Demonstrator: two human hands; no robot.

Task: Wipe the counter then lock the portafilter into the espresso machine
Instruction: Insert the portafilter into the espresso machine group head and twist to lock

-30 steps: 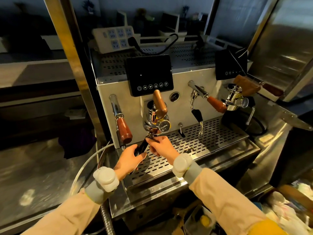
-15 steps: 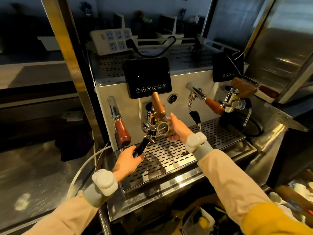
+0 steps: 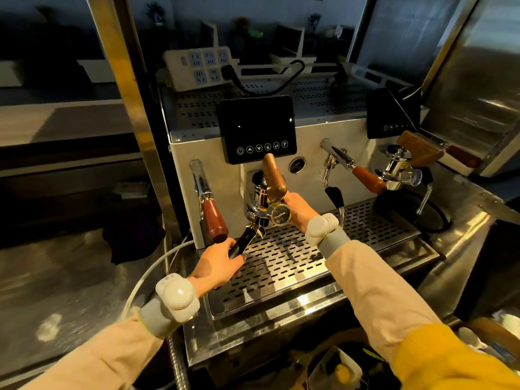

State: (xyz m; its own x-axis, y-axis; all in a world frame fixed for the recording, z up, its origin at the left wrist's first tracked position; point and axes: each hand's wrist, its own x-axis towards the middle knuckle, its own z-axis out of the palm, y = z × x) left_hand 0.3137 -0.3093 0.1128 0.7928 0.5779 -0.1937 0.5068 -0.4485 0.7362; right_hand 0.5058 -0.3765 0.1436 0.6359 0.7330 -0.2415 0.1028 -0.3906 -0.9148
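The espresso machine stands straight ahead. A portafilter sits under its left group head, with the black portafilter handle angled down to the left over the drip tray. My left hand is closed around the end of that handle. My right hand lies against the right side of the group head, beside the round pressure gauge and under the brown wooden lever. Its fingertips are hidden behind the gauge and lever.
A wooden-handled wand hangs left of the group head, and another sticks out on the right. A second group head is further right. A power strip lies on top. Steel counter and a white hose are to the left.
My right hand let go of the portafilter handle, rose to the right and now lies against the group head. My left hand has kept hold of the handle.
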